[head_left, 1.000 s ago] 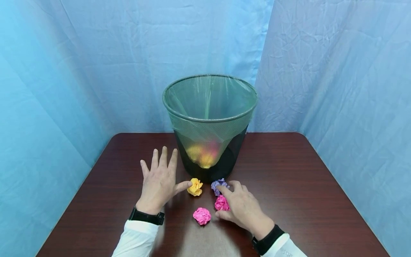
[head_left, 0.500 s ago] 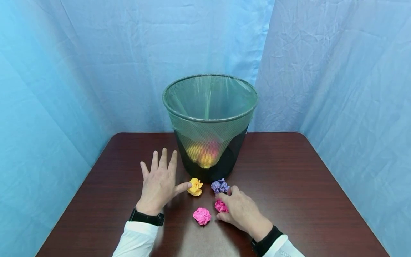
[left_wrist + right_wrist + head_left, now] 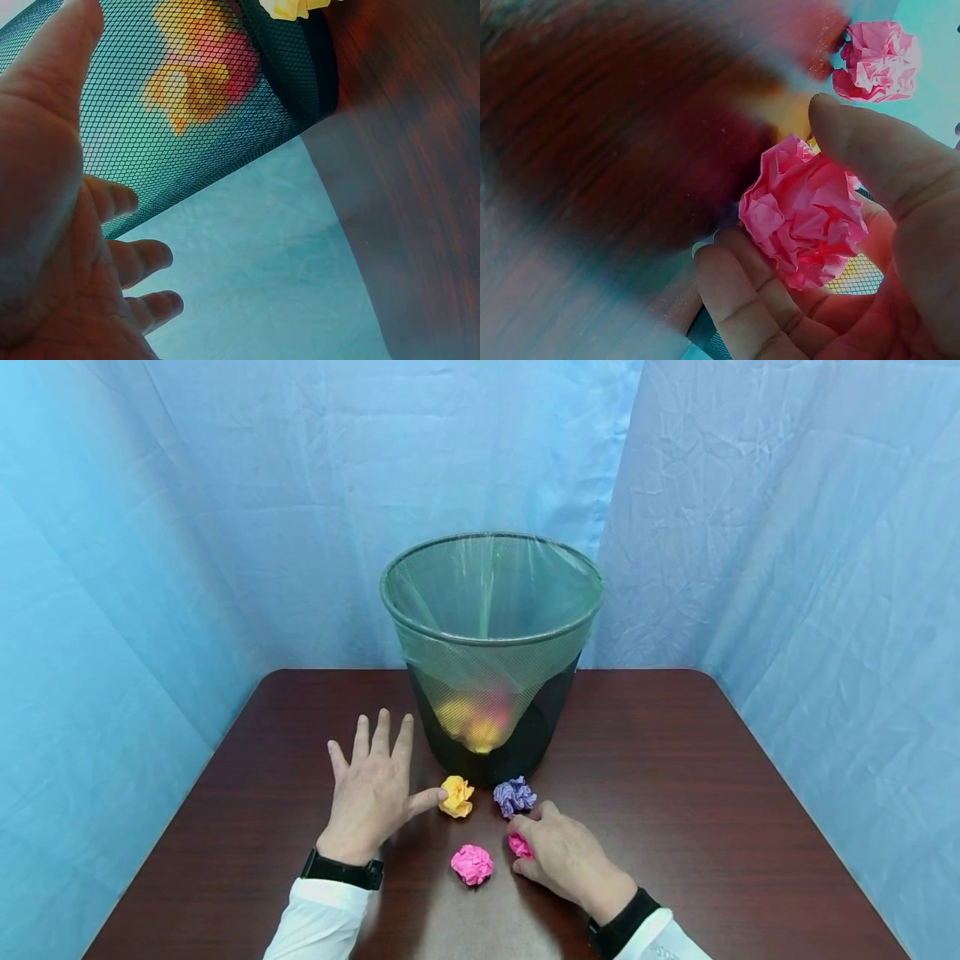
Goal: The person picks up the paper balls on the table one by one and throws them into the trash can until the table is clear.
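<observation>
My right hand holds a crumpled pink paper ball between thumb and curled fingers, low over the table; the right wrist view shows this pink paper ball large inside the fingers. A purple paper ball lies just beyond those fingertips. Left of them sits a second pink paper ball. My left hand is spread with straight fingers beside the wastebasket, holding nothing; its thumb tip overlaps the edge of a yellow paper ball in the head view.
A black mesh wastebasket with a green-looking clear liner stands at the table's middle back, several yellow and pink paper balls showing through its mesh. The dark wooden table has blue cloth hanging behind and beside it.
My right hand has drawn back from the purple ball and closed round the nearer pink ball, shifting it slightly right. The left hand has barely moved.
</observation>
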A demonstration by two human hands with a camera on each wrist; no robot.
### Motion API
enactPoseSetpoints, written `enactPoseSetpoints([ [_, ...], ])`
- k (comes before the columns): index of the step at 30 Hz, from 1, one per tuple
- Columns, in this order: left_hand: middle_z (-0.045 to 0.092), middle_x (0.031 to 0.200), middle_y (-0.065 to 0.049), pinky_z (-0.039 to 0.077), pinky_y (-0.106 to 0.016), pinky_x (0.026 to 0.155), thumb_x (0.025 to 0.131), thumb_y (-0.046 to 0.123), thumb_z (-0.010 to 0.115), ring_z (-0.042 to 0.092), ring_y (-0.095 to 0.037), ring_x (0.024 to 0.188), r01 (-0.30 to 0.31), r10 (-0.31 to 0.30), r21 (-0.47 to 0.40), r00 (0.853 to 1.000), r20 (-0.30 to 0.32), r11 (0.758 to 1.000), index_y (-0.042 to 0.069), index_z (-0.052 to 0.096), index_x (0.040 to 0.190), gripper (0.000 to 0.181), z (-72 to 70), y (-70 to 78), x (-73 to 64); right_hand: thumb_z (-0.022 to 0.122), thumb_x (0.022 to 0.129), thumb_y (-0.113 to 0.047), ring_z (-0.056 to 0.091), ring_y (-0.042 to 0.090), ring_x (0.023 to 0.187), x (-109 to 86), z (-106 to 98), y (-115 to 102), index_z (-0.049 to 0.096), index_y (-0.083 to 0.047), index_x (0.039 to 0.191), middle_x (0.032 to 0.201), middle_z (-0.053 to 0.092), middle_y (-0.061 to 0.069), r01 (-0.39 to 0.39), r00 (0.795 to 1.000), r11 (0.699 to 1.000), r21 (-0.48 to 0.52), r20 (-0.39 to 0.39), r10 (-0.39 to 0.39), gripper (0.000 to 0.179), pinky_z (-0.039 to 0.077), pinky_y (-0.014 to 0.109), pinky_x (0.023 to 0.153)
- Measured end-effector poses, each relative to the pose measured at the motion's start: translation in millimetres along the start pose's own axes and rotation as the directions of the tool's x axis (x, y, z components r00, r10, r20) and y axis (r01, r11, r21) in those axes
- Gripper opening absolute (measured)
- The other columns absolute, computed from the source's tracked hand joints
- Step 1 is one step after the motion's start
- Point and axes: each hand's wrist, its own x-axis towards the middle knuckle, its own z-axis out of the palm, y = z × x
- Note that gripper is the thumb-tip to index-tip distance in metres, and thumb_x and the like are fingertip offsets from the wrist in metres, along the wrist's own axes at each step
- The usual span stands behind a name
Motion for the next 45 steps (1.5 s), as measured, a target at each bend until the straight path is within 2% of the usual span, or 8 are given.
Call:
enactPoseSetpoints([
  [9,0.032,0.155,-0.026,0.018,-0.081,0.100,0.068,0.077,0.067,0.021,-0.049,0.141,-0.016,0.016,0.006,1.000,-0.009,1.000,0.010,0.032,0.154,0.115,-0.4,-1.9,-2.5,0.070,0.086,-0.035,0.056,0.018,0.080,0.0,-1.9,0.9,0.067,-0.020,0.107,0.097,0.059,0.008,0.032,0.999,0.999,-0.032,-0.005,-0.033,0.025,0.053,0.039,0.069],
  [16,0.031,0.156,-0.026,0.016,-0.080,0.101,0.068,0.076,0.067,0.019,-0.049,0.142,-0.004,0.004,-0.006,1.000,0.009,1.000,0.011,0.031,0.155,0.114,-1.3,-1.4,-3.0,0.070,0.087,-0.036,0.054,0.016,0.076,-0.9,-4.4,2.7,0.068,-0.021,0.107,0.094,0.057,0.006,0.013,1.000,1.000,-0.012,-0.003,-0.013,0.025,0.052,0.038,0.066],
  [28,0.030,0.156,-0.025,0.014,-0.081,0.101,0.067,0.081,0.062,0.019,-0.049,0.142,-0.011,0.011,-0.013,1.000,0.002,1.000,0.012,0.030,0.155,0.116,-3.3,-5.1,-1.6,0.074,0.083,-0.037,0.053,0.015,0.074,-1.7,-23.7,17.8,0.068,-0.023,0.114,0.095,0.058,0.005,-0.071,0.991,0.997,0.018,-0.111,0.073,0.034,0.052,0.039,0.066],
  [38,0.031,0.155,-0.026,0.016,-0.081,0.100,0.067,0.078,0.067,0.021,-0.050,0.141,-0.036,0.035,-0.014,0.999,-0.030,0.999,0.011,0.030,0.155,0.116,-11.0,-8.1,3.3,0.075,0.082,-0.038,0.056,0.017,0.081,-1.6,-43.5,34.5,0.064,-0.024,0.119,0.104,0.060,0.008,-0.129,0.971,0.990,0.057,-0.193,0.138,0.042,0.055,0.039,0.069],
  [45,0.032,0.155,-0.025,0.017,-0.081,0.100,0.069,0.084,0.056,0.021,-0.049,0.141,-0.056,0.056,-0.006,0.997,-0.055,0.998,0.011,0.030,0.155,0.116,-21.0,-10.1,8.7,0.078,0.079,-0.039,0.060,0.022,0.085,1.4,-55.9,44.2,0.059,-0.017,0.126,0.106,0.061,0.012,-0.136,0.958,0.990,0.043,-0.250,0.143,0.055,0.057,0.043,0.070],
])
